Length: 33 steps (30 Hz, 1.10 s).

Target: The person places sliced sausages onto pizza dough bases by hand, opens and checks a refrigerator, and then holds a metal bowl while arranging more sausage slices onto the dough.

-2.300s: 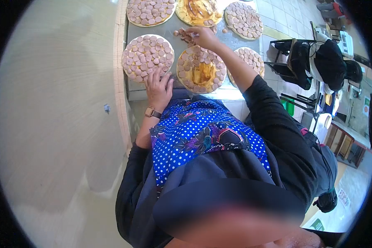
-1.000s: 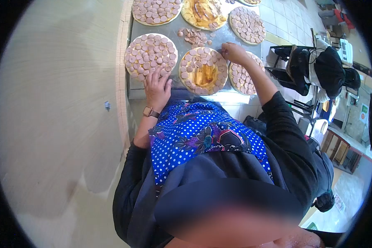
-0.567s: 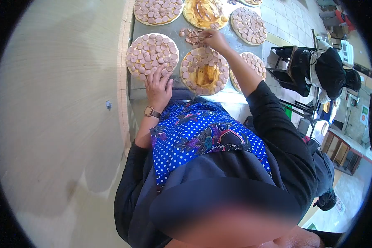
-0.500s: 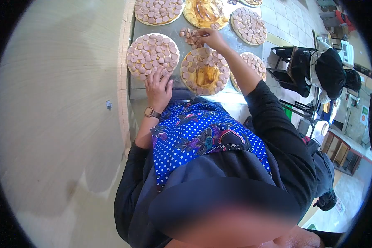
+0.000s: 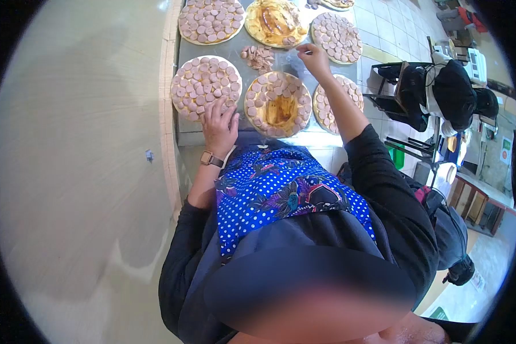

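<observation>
My left hand (image 5: 218,125), with a watch (image 5: 207,158) on its wrist, lies with fingers stretched out over the near edge of a pizza (image 5: 203,86) covered in sausage slices. My right hand (image 5: 314,59) hovers over the metal table, just right of a loose pile of sausage slices (image 5: 258,58). Its thumb and fingertips are pinched together; whatever they hold is too small to make out. Below it is a second pizza (image 5: 282,109), with slices around its rim and top and bare brown sauce in the middle.
More sausage-topped pizzas (image 5: 212,20) lie at the back left and along the right side (image 5: 337,38). A pizza with only sauce on most of it (image 5: 276,22) lies at the back centre. A wall (image 5: 86,143) runs along the left; dark bags (image 5: 453,94) and racks stand right.
My right hand has moved right, off the pile of sausage slices, and is now pinched over the table beside it. My left hand stays on the left pizza. The view has shifted slightly.
</observation>
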### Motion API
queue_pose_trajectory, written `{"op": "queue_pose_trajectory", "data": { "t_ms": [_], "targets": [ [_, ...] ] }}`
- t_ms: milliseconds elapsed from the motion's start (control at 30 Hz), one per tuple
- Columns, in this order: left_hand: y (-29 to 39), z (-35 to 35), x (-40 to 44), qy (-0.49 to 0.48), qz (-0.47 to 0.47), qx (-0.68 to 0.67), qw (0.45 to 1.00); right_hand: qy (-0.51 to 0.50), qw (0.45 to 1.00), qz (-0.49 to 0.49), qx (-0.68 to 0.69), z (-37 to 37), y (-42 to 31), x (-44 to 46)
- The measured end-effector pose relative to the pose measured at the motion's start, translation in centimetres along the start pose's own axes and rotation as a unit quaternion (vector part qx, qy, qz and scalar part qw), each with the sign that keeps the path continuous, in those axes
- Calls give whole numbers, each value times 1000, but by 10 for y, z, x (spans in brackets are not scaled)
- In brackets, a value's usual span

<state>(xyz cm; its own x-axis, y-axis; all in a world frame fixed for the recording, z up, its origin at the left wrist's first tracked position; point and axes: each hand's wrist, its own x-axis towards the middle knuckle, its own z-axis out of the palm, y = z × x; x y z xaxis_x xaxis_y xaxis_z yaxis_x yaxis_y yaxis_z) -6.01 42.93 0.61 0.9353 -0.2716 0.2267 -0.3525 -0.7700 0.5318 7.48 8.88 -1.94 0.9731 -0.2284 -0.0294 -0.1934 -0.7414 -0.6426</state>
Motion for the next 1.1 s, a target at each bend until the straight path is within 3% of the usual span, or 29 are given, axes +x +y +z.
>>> {"op": "queue_pose_trajectory", "data": {
  "t_ms": [167,267,433,600,667,733,767,800,833,867,900,933,1000,1100],
  "targets": [
    [13,3,11,6,0,-3,1000,23,998,-42,-37,-37,16,-10],
    [26,9,15,26,1,10,1000,102,984,-132,-59,-70,37,-16],
    [69,21,24,29,-16,52,998,127,988,-81,-32,-158,100,-38],
    [139,50,28,31,-10,63,997,98,993,33,-62,-228,234,-79],
    [174,67,27,44,-9,65,997,86,990,-1,-115,-234,329,-106],
    [201,86,27,50,3,72,996,-23,982,81,-169,-243,396,-148],
    [216,93,28,55,6,76,996,-122,960,178,-178,-252,403,-168],
    [238,96,32,39,-3,46,998,-234,933,177,-206,-258,451,-194],
    [253,103,31,34,-6,15,999,-284,915,207,-197,-255,487,-224],
    [264,110,31,36,1,7,999,-371,887,183,-204,-244,576,-260],
    [277,111,31,43,-3,11,999,-464,812,303,-182,-261,529,-269],
    [289,111,30,31,-3,1,1000,-506,743,429,-89,-231,628,-304],
    [299,113,26,8,-5,-22,1000,-481,762,418,-115,-266,538,-306],
    [300,120,26,0,-2,-42,999,-447,782,432,38,-217,652,-317]
  ]
}}
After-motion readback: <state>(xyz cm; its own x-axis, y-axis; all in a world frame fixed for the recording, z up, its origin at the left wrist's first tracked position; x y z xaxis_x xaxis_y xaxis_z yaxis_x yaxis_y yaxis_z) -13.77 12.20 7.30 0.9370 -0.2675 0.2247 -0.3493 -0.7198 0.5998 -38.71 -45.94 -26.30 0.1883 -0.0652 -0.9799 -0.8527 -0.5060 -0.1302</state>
